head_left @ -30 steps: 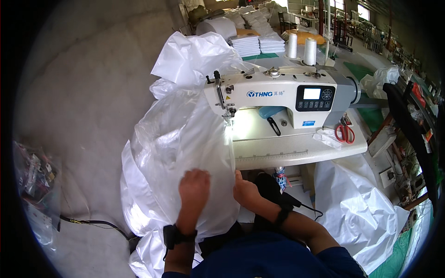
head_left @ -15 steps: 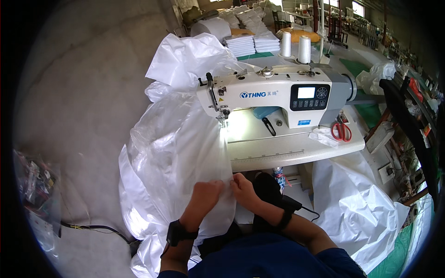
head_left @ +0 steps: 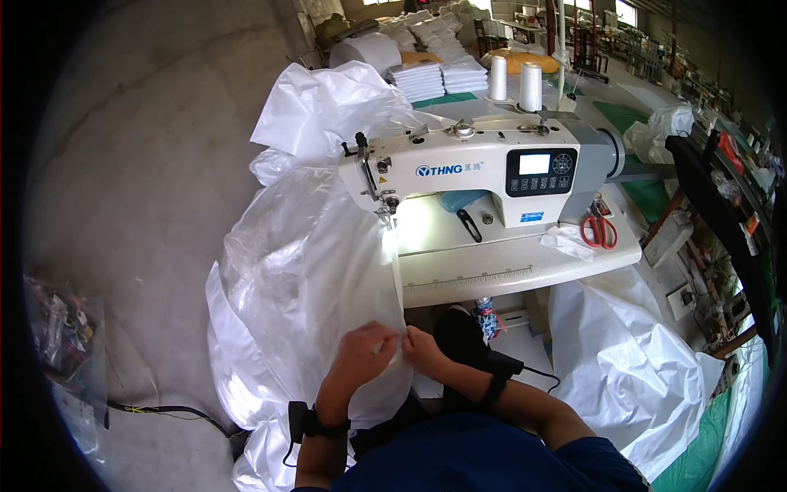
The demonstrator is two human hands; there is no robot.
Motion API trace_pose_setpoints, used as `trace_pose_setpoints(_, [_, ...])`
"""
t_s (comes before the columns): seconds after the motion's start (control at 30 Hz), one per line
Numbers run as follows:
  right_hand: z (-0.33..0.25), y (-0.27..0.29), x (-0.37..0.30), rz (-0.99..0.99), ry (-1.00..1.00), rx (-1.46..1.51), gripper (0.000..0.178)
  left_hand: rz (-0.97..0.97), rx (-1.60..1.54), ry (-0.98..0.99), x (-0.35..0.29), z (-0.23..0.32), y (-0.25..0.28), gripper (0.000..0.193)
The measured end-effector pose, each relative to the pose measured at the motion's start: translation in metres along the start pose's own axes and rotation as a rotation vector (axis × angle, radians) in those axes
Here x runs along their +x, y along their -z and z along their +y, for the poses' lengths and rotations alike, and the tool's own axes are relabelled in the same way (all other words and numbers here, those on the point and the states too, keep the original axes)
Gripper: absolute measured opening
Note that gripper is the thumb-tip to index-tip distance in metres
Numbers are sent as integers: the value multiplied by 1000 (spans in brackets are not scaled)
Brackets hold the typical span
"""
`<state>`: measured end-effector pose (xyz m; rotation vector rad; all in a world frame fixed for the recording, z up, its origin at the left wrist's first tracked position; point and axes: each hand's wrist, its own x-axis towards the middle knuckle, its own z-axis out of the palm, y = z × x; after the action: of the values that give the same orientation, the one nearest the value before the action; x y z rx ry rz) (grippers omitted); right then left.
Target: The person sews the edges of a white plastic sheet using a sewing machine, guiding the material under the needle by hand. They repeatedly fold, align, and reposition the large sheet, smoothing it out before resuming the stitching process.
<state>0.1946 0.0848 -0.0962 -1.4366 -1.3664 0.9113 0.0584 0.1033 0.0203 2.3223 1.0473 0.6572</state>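
Note:
A large sheet of translucent white plastic film [head_left: 328, 262] hangs over the left side of a white sewing machine [head_left: 451, 164], its right edge running down from the lit needle area. My right hand [head_left: 425, 351] pinches that edge below the machine bed. Just left of it, my left hand [head_left: 361, 354] is over the film with fingers bent and a small gap between thumb and forefinger; nothing shows in its grasp.
Red-handled scissors [head_left: 599, 232] and a crumpled white scrap [head_left: 567, 242] lie on the bed's right side, and a black thread snipper [head_left: 470, 225] near its middle. Two white thread cones [head_left: 530, 88] stand behind. More white film [head_left: 623, 361] drapes at right; a cable [head_left: 172, 410] crosses the floor.
My left hand has drawn slightly left from the film's edge, its thumb and forefinger parting. The right hand keeps its pinch, a little lower. The whole view has shifted slightly.

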Motion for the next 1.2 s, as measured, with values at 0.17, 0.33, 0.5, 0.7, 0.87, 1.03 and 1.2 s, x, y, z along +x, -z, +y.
trace_pose_setpoints(0.17, [-7,-5,-7,0,-68,92,16,207,297,-115,67,-32,-35,32])
trace_pose_setpoints(0.33, [-8,-1,7,30,-13,67,17,204,524,-106,98,-68,-60,38])
trace_pose_setpoints(0.5, [-16,-2,17,-143,-188,444,18,212,590,-106,113,-82,-57,35])
trace_pose_setpoints(0.7, [-37,16,31,-271,-314,491,19,161,681,-4,134,-97,-60,35])
trace_pose_setpoints(0.87, [-49,69,49,-39,187,-511,16,165,783,65,141,-98,-67,38])
trace_pose_setpoints(1.03, [-42,145,112,481,231,-1009,17,259,768,112,130,-80,-82,38])
trace_pose_setpoints(1.2, [-17,157,148,374,18,-1371,27,401,654,40,128,-96,-68,33])
